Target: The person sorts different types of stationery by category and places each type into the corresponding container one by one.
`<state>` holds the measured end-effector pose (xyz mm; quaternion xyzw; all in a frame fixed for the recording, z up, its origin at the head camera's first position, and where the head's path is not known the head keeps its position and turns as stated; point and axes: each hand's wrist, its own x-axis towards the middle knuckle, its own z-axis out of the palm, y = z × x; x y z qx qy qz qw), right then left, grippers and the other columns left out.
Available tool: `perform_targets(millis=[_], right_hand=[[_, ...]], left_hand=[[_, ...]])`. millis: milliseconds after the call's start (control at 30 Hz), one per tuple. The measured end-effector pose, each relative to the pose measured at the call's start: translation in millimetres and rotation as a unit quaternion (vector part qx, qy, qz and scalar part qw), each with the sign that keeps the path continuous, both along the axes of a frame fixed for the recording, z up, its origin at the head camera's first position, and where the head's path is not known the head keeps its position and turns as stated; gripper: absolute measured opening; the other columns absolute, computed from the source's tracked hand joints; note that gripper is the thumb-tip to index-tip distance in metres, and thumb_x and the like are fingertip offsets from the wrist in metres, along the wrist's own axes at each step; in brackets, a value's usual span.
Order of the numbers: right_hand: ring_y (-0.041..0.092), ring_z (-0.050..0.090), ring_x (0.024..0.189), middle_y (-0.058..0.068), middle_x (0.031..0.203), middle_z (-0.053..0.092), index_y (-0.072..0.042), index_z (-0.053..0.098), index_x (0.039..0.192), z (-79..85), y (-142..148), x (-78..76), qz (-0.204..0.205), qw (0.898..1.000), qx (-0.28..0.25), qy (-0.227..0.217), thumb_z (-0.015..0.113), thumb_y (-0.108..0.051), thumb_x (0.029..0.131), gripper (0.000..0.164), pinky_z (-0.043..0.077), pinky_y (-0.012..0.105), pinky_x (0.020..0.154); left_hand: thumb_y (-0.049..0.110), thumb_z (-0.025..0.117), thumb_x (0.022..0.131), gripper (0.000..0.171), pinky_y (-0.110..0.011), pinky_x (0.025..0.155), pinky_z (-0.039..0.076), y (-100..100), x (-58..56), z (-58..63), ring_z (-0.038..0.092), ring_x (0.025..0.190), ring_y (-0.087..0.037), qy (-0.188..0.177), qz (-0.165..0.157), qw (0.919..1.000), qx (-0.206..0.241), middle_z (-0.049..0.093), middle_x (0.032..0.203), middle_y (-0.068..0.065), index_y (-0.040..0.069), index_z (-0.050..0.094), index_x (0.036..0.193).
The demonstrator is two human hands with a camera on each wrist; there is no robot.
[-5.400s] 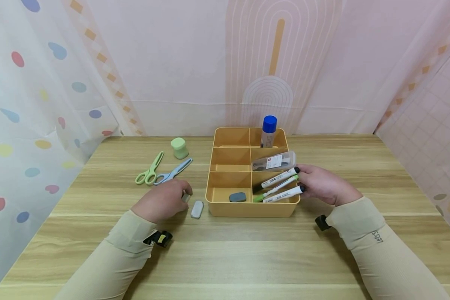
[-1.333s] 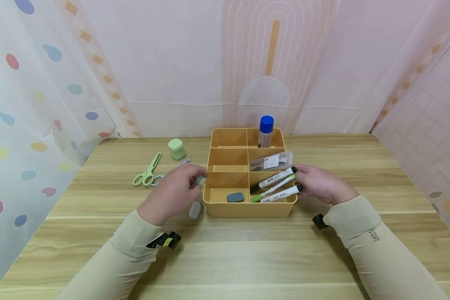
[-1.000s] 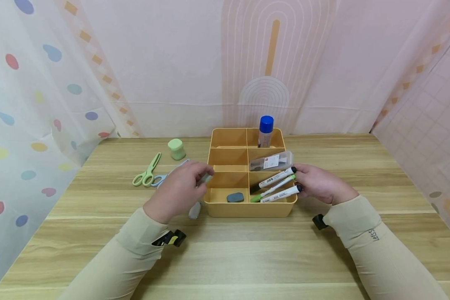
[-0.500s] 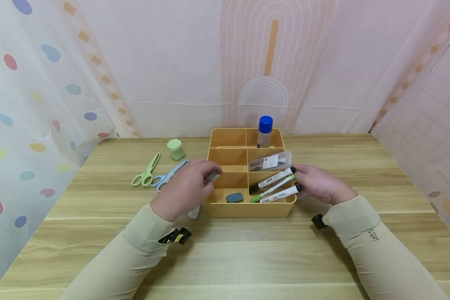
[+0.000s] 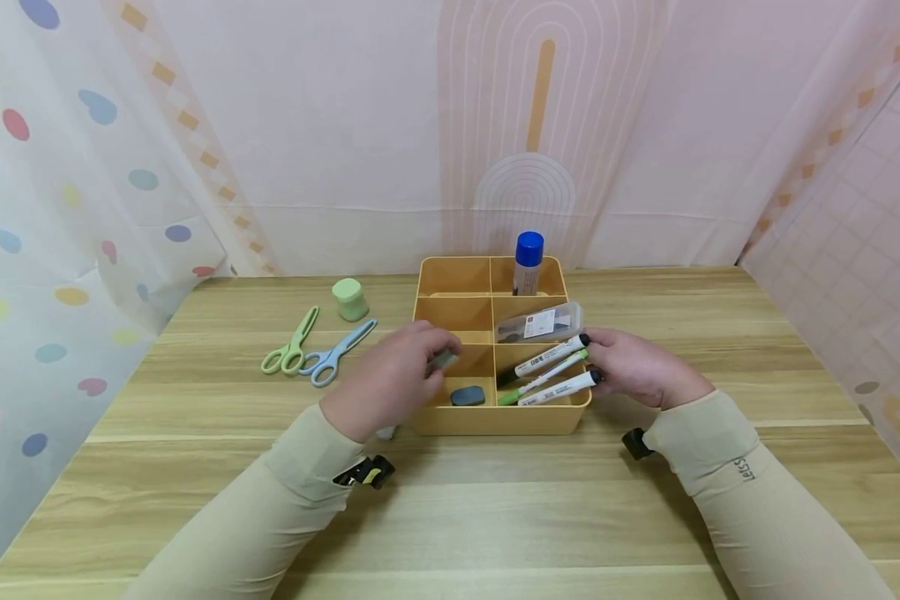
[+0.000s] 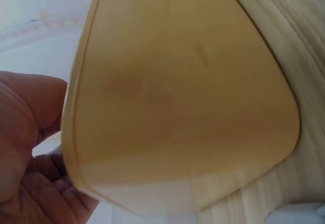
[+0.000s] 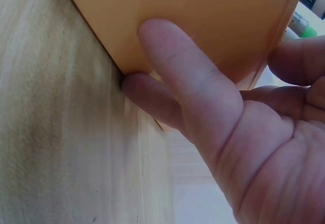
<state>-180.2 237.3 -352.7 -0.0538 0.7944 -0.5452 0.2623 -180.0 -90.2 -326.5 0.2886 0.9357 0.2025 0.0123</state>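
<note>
My left hand (image 5: 390,375) pinches a small pale grey eraser (image 5: 442,360) over the front-left compartment of the yellow organizer box (image 5: 502,421). A dark grey-blue eraser (image 5: 468,396) lies inside that compartment. On the table, mostly covered by my left hand, is another light eraser (image 5: 386,432). In the left wrist view the box's outer wall hides what the fingertips hold. My right hand (image 5: 645,367) rests against the box's right side; in the right wrist view its extended fingers (image 7: 175,56) touch the wall, with the thumb near the rim.
Several pens and markers (image 5: 551,360), a clear plastic case (image 5: 540,323) and a blue-capped glue stick (image 5: 527,262) fill the right-hand compartments. Green scissors (image 5: 292,346), blue scissors (image 5: 333,357) and a green hourglass-shaped piece (image 5: 350,300) stand or lie left of the box.
My left hand has carried the pale eraser from the table rightward, across the box's left rim. More of the blue scissors shows now. My right hand has stayed at the box.
</note>
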Motion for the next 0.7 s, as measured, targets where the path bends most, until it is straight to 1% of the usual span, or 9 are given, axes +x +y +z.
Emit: perform_targets(millis=[233,433,600,700], right_hand=[[0.025,0.064,0.118,0.035,0.148,0.051,0.012,0.023,0.159,-0.8,0.2,-0.2,-0.003,1.000,-0.005,0.002,0.025,-0.013,0.112,0.054,0.059,0.040,0.097],[0.025,0.064,0.118,0.035,0.148,0.050,0.011,0.024,0.160,-0.9,0.2,-0.6,-0.001,1.000,-0.005,0.002,0.025,-0.014,0.112,0.054,0.058,0.039,0.097],[0.025,0.064,0.117,0.034,0.148,0.050,0.011,0.024,0.159,-1.5,0.4,-1.0,-0.001,1.000,-0.005,0.001,0.025,-0.013,0.112,0.054,0.058,0.039,0.097],[0.026,0.063,0.120,0.034,0.149,0.049,0.011,0.024,0.160,-1.1,1.1,-1.0,0.002,1.000,-0.002,0.002,0.025,-0.014,0.112,0.054,0.058,0.041,0.099]], left_hand=[[0.007,0.068,0.093,0.030,-0.033,0.080,0.054,9.2,-1.1,-4.6,0.059,0.087,-0.018,-0.012,-0.021,0.9997,-0.002,0.067,0.114,-0.002,0.013,0.074,0.122],[0.004,0.068,0.094,0.031,-0.034,0.086,0.055,14.6,0.0,-8.5,0.061,0.094,-0.016,-0.015,-0.031,0.9993,-0.017,0.069,0.117,-0.001,0.015,0.075,0.122],[0.003,0.067,0.095,0.032,-0.036,0.089,0.056,17.6,0.1,-9.2,0.062,0.099,-0.017,-0.016,-0.033,0.9989,-0.031,0.070,0.119,-0.001,0.016,0.075,0.123],[0.003,0.067,0.095,0.032,-0.036,0.090,0.057,18.6,0.1,-9.2,0.063,0.101,-0.017,-0.015,-0.038,0.9987,-0.032,0.071,0.118,-0.001,0.016,0.075,0.123]])
